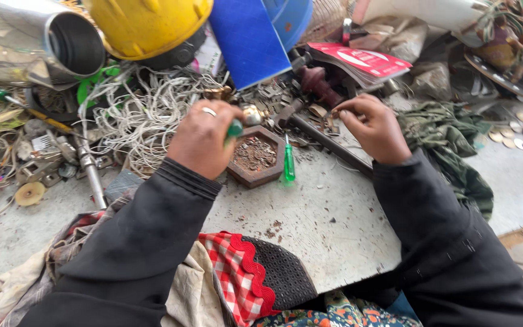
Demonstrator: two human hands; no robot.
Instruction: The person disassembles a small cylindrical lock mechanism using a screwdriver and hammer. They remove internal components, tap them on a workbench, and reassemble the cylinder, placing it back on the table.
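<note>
Nearest me, my left hand [204, 140] is fisted around a green-handled tool [235, 128] whose tip my knuckles hide, just above the hexagonal wooden tray [255, 158] of rusty bits at the worktable's [328, 218] middle. My right hand [373, 127] pinches something too small to identify, beside a long metal bar [328, 143]. A small green screwdriver [288, 163] lies touching the tray's right edge.

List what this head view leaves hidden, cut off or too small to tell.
- Green-handled tool: tip hidden by the left hand gripping it.
- Small piece at the right hand: too small, covered by fingers.
- Yellow plastic helmet: cut off by the top edge.
- Scraps in the hexagonal wooden tray: too small to identify.
</note>
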